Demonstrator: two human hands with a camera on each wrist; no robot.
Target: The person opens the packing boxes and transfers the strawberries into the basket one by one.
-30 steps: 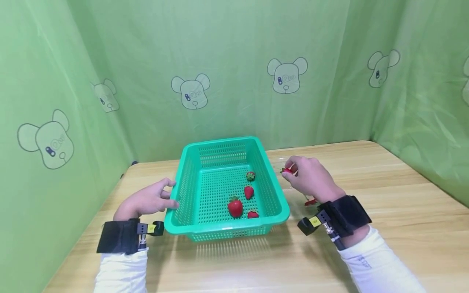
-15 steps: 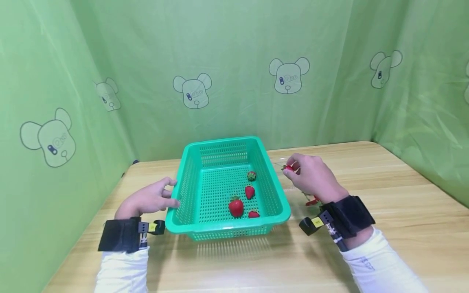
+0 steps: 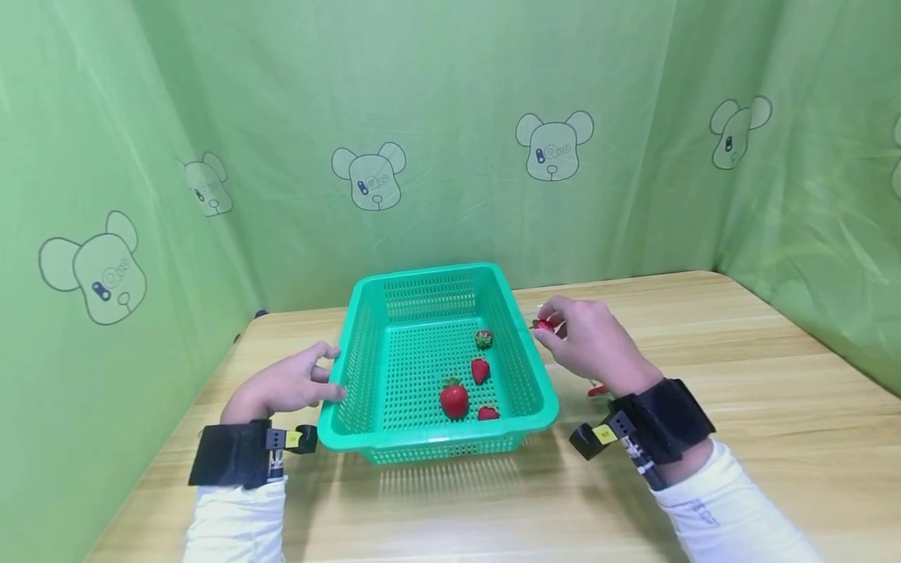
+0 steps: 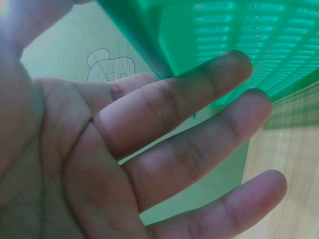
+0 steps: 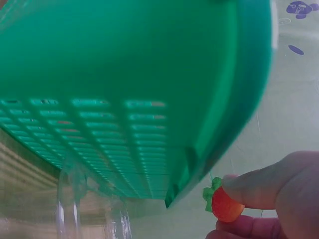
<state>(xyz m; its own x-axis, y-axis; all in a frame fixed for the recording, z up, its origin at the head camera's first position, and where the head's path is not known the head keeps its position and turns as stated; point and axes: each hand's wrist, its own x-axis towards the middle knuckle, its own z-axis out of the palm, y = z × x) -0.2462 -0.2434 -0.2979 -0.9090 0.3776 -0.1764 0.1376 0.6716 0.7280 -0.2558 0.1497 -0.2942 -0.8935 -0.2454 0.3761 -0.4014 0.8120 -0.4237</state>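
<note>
A green perforated plastic basket (image 3: 422, 438) stands on the table with several strawberries in it, among them a large one (image 3: 454, 400) near the front. My left hand (image 3: 287, 381) holds the basket's left rim, its thumb over the edge. In the left wrist view several fingers (image 4: 179, 112) extend under the rim along the outer wall. Just outside the right rim, my right hand (image 3: 594, 336) pinches a strawberry (image 5: 228, 204) between thumb and fingers, its green leaves (image 5: 214, 189) pointing toward the basket.
More red fruit (image 3: 597, 389) lies right of the basket, partly hidden by my right wrist. A clear plastic container (image 5: 75, 204) sits beside the basket. Green curtains (image 3: 450, 227) with bear outlines enclose the wooden table (image 3: 760, 391).
Over the last half second my right hand has shifted left with the strawberry, closer to the basket's right rim. My left hand stays at the left rim.
</note>
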